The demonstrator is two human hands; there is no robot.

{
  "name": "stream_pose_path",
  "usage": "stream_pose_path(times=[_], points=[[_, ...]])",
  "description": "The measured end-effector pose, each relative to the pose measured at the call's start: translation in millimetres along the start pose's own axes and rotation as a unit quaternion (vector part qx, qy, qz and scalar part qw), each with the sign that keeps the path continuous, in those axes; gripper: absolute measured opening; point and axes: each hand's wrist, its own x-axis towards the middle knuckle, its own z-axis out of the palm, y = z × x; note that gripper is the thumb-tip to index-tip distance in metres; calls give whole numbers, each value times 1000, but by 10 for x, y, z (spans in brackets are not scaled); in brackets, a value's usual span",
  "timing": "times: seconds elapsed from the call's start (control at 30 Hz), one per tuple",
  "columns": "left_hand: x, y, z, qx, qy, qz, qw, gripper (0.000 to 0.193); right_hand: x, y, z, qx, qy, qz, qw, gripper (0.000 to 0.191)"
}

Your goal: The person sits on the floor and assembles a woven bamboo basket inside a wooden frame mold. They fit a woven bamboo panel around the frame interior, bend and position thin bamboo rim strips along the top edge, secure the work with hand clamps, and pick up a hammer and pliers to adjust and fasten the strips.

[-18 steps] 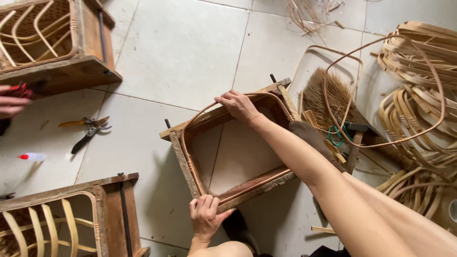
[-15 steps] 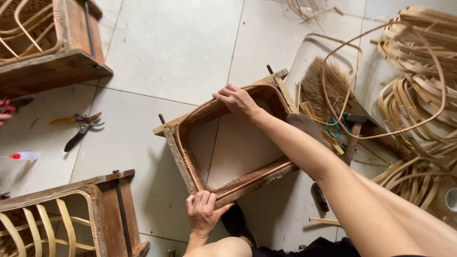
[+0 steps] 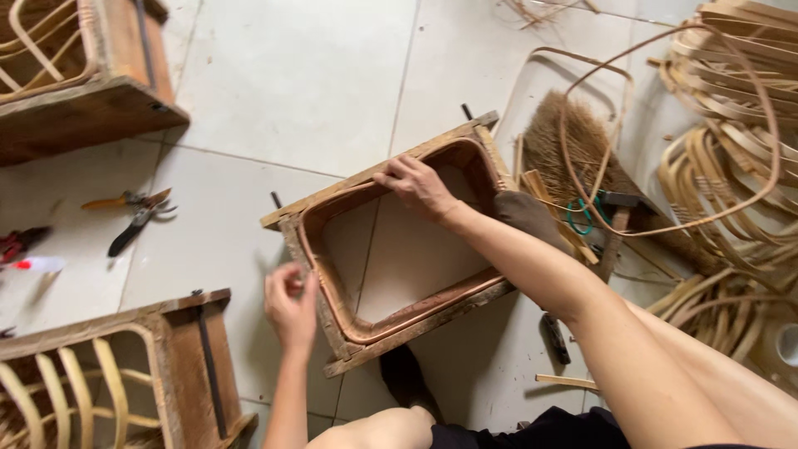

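Note:
A rectangular wooden frame mould (image 3: 366, 179) lies on the tiled floor, with a bent reddish rattan strip (image 3: 320, 274) lining its inside. My left hand (image 3: 289, 303) presses on the frame's near-left side, fingers curled over the edge and the strip. My right hand (image 3: 418, 185) reaches across and rests on the far rim, fingers pressing the rattan strip against the wood. A long loop of the same cane (image 3: 731, 212) trails off to the right.
Two more wooden moulds with cane ribs sit at upper left (image 3: 83, 91) and lower left (image 3: 108, 374). Pliers (image 3: 133, 212) and red-handled cutters (image 3: 21, 243) lie left. A straw brush (image 3: 573, 145), a hammer (image 3: 619, 204) and coils of rattan strips (image 3: 731, 100) crowd the right.
My left hand has moved from the frame's near edge up to its left side. My right hand has stayed on the far rim. The view has shifted closer over the frame.

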Motion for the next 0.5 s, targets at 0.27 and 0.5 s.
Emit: stream_pose_path(times=[0.27,0.5], points=[[881,-429,-64,-171,-156,-284,931,43,-43,-162,45,8,-27,-4,1000,41],[914,-465,11,-134,-162,-324,923,47,-209,-144,192,-14,-54,-14,998,40]])
